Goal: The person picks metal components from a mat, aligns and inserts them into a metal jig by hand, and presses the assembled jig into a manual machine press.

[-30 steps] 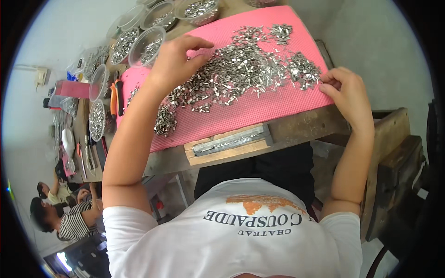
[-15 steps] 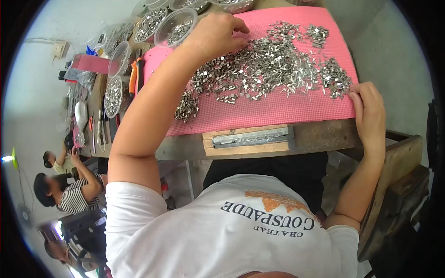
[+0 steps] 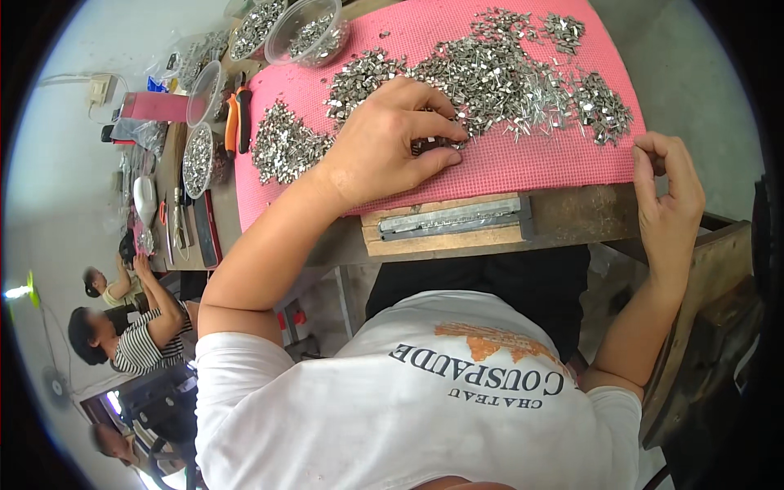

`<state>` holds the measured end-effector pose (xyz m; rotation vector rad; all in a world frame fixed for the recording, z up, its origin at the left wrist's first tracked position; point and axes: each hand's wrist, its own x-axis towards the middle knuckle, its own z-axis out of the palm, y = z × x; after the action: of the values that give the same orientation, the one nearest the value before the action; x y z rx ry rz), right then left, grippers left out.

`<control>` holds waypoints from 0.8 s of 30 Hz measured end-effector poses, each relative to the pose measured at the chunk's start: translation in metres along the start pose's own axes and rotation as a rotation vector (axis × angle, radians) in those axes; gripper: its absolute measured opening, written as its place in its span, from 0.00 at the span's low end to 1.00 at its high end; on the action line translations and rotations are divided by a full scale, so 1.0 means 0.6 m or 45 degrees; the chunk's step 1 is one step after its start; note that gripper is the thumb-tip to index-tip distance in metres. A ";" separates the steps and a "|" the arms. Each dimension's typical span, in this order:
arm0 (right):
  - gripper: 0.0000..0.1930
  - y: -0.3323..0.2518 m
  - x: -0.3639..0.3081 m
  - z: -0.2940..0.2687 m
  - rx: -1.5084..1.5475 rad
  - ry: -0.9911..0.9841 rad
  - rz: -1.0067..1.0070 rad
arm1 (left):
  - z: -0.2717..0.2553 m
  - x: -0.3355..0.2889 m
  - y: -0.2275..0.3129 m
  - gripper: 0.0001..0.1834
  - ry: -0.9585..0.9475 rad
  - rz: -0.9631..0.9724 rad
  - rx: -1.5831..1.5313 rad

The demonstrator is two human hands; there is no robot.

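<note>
Fingers [image 3: 437, 126] of the person's left hand [image 3: 388, 139] are half curled, thumb spread well apart, touching the heaped metal pieces [image 3: 482, 77] in the middle of the pink mat [image 3: 523, 173]. Whether any are gathered beneath that palm, I can't tell from here. The right hand [image 3: 670, 184] is loosely bent at the mat's right edge, fingertips drawn toward the thumb; I can't make out anything between them. The pieces are small, shiny and mostly oblong, against the mat's waffled, foam-like surface. Just below its near edge, a grey metal bar [image 3: 449, 219] sits on pale wood. Beyond its upper left corner, clear plastic tubs [image 3: 272, 45] are partly cut off.
</note>
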<state>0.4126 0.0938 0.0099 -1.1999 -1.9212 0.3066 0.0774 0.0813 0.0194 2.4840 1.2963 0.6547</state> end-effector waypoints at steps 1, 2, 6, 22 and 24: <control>0.06 -0.004 -0.002 0.001 0.010 -0.004 -0.036 | 0.003 -0.001 0.003 0.10 -0.002 0.001 -0.005; 0.06 -0.006 -0.005 0.003 0.006 -0.006 -0.032 | 0.006 -0.001 0.006 0.09 0.016 0.011 0.063; 0.06 -0.022 -0.017 0.010 0.085 -0.038 -0.055 | 0.019 -0.006 0.016 0.07 0.088 0.038 0.265; 0.07 -0.062 -0.062 0.075 0.628 -0.227 0.036 | 0.003 -0.061 0.032 0.06 -0.139 -0.044 0.238; 0.07 -0.077 -0.066 0.082 0.611 -0.331 -0.026 | 0.007 -0.070 0.039 0.07 -0.142 -0.244 0.120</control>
<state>0.3544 0.0475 -0.0146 -0.8490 -1.9225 0.8936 0.0748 0.0336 0.0147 2.3894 1.5299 0.4133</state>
